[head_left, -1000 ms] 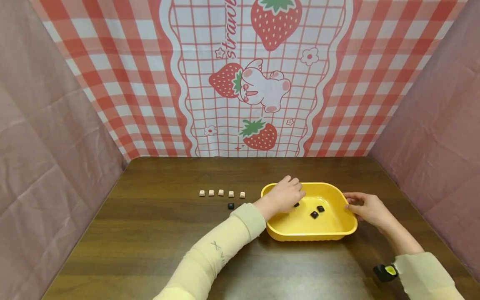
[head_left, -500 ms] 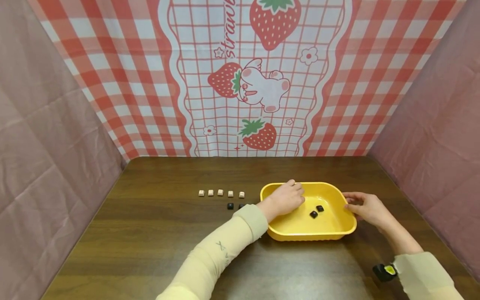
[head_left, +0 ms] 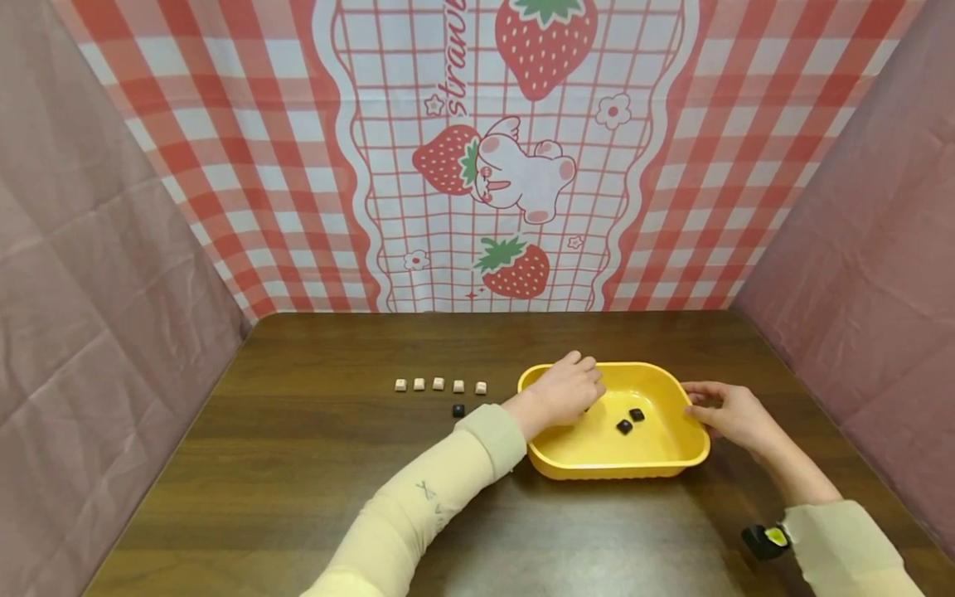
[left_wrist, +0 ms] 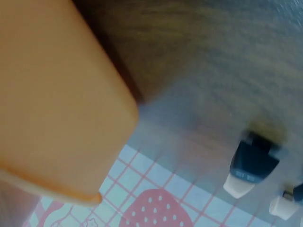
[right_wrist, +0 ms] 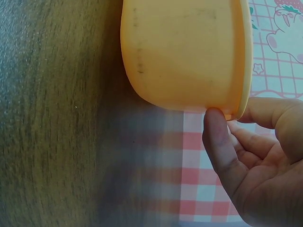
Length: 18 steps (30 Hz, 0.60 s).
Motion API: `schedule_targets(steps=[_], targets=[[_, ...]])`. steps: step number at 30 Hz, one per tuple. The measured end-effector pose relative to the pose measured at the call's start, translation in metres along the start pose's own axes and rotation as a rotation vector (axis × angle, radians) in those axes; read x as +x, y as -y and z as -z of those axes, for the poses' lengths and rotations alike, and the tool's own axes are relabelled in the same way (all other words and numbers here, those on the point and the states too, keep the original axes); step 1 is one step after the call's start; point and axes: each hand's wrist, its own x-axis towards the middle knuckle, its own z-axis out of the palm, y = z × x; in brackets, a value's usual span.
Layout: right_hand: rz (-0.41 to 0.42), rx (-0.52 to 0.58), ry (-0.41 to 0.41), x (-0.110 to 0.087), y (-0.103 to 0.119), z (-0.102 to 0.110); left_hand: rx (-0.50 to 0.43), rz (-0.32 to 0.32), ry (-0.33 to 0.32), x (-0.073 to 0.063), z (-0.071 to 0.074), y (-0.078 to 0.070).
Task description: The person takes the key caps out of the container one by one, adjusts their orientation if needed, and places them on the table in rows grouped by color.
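My left hand reaches over the left rim into a yellow plastic tub, its fingers down inside. A sliver of a black keycap shows by the fingers; I cannot tell whether they hold it. Two more black keycaps lie on the tub floor, one a black keycap nearer the middle. On the right, my right hand pinches the tub's rim between thumb and fingers, also plain in the right wrist view. Left of the tub, several white keycaps form a row, with a black keycap in front.
In the left wrist view another black keycap stands near a white keycap; the left sleeve hides it from the head view. A strawberry-print cloth hangs behind the wooden table, with pink cloth at both sides.
My left hand dipped slightly right, then shifted back left; the sleeve uncovered and again covered a second black keycap on the table. My right hand stays on the rim.
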Motion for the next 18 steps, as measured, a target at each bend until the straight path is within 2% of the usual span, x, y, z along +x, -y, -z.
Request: schedule_targets(steps=[12, 18], targets=[[0.0, 0.008, -0.004, 0.0, -0.002, 0.0, -0.012, 0.03, -0.028, -0.016, 0.02, 0.012], [0.0, 0.007, -0.002, 0.0, -0.002, 0.0, -0.003, 0.054, -0.072, -0.028, 0.027, 0.02]])
